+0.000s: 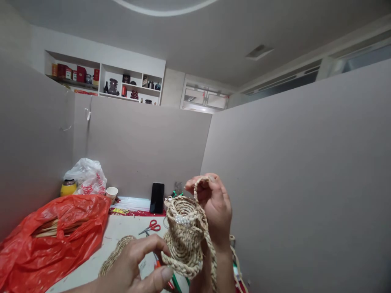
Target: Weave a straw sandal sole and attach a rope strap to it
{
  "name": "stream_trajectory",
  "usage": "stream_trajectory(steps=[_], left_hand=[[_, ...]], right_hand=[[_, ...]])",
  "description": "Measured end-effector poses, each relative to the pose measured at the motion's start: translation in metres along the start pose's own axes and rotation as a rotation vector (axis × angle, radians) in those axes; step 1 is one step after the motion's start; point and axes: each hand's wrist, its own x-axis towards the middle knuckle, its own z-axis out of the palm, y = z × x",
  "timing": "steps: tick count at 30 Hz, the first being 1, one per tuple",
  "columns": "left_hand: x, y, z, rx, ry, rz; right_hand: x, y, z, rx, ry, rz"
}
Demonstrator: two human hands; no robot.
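A woven piece of braided straw [185, 232] hangs in front of me, shaped like a slipper, with coiled rows and a band of pearl-like beads [182, 220]. My right hand [215, 199] is raised behind it, thumb and fingers pinching a loop of straw braid [196, 189] at its upper right. A longer tail of that braid runs down past my right wrist. At the lower left edge is my left hand [137, 260], thumb and forefinger apart on either side of the rim; whether they press on it is hard to see. Another flat straw piece [117, 254] lies behind my left hand, partly covered.
Red-handled scissors [153, 226] lie on the white table [122, 224]. A red plastic bag [73, 240] with straw-coloured strips fills the left. Along the back stand a phone [157, 198], a paper cup [112, 193], a white bag [88, 175] and a yellow jar [68, 188]. Grey partitions [143, 150] enclose the table.
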Motion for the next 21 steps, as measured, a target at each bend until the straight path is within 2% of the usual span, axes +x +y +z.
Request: stream_trajectory(steps=[3, 8, 12, 14, 17, 19, 21], left_hand=[[-0.001, 0.001, 0.0, 0.053, -0.002, 0.038], [-0.004, -0.009, 0.003, 0.159, 0.044, 0.182], [-0.007, -0.015, 0.008, 0.083, 0.042, 0.257], [-0.009, -0.011, 0.007, 0.029, 0.098, 0.173], [-0.011, -0.002, 0.001, -0.185, 0.165, -0.073], [-0.008, 0.002, -0.003, -0.394, 0.142, -0.184], [-0.004, 0.003, -0.006, -0.557, 0.095, -0.23]], right_hand=[[-0.003, -0.001, 0.005, 0.125, -0.147, 0.083], [-0.003, -0.006, 0.008, 0.355, -0.221, 0.15], [0.001, -0.006, 0.004, 0.507, -0.316, 0.214], [0.003, -0.005, 0.001, 0.57, -0.354, 0.227], [0.005, 0.0, -0.001, 0.632, -0.376, 0.248], [0.005, 0.004, -0.002, 0.639, -0.366, 0.268], [0.005, 0.008, 0.0, 0.629, -0.373, 0.292]])
